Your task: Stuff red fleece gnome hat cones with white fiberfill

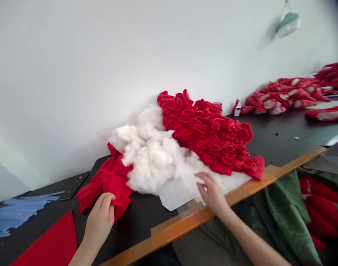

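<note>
My left hand point(101, 214) is closed on the edge of a red fabric piece point(117, 192), part of a crumpled bunch of red fabric at the left of the fluff. A heap of white fluffy stuffing point(155, 155) lies in the middle of the black table. My right hand point(210, 190) is at the heap's right edge, above a translucent sheet point(174, 194). Its fingers are slightly bent and apart, with nothing seen in them. Whether the fingertips touch the stuffing, I cannot tell.
A tall pile of red fabric pieces point(210, 133) leans behind the stuffing. Blue strips point(22, 212) and a flat red cloth point(52, 242) lie at left. Brown tape point(182, 223) covers the table's front edge. Striped red pieces point(285, 94) and a small white bottle point(237, 109) stand at back right.
</note>
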`<state>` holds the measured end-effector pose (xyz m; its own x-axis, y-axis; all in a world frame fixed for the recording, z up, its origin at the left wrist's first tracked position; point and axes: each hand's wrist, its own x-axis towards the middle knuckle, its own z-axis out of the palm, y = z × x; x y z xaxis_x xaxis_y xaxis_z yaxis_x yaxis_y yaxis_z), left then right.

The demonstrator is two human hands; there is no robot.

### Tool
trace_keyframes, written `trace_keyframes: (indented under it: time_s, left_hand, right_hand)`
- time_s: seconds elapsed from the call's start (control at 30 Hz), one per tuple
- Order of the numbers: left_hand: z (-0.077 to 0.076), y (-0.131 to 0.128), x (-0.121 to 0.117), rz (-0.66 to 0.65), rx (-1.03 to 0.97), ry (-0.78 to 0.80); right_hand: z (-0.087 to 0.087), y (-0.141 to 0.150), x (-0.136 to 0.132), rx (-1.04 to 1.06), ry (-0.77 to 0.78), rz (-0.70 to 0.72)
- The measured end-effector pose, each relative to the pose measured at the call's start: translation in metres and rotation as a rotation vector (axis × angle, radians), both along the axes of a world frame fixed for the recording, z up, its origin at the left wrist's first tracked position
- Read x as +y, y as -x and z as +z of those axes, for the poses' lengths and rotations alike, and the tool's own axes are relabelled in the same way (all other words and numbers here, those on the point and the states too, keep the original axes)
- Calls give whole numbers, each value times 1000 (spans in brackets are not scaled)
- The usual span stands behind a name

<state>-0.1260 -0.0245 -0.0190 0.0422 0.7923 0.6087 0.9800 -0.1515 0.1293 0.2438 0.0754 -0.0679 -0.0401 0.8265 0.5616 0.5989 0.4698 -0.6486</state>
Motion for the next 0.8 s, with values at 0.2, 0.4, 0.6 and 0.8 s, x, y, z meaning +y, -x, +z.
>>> trace_keyframes:
  time_s: [0.2, 0.4, 0.6, 0.8]
  left_hand:
    - [-28, -74, -8, -173, 15, -60]
    - [-33, -111, 0, -177, -247, 216]
    - [8, -165, 23, -429, -727, 270]
    - [2, -226, 80, -404, -1738, 445]
  right_hand:
    - [16, -25, 103, -59, 45, 75]
    - [6, -32, 104, 87, 140, 11]
    - [21, -22, 52, 288, 240, 91]
    - [36, 13, -4, 286, 191, 393]
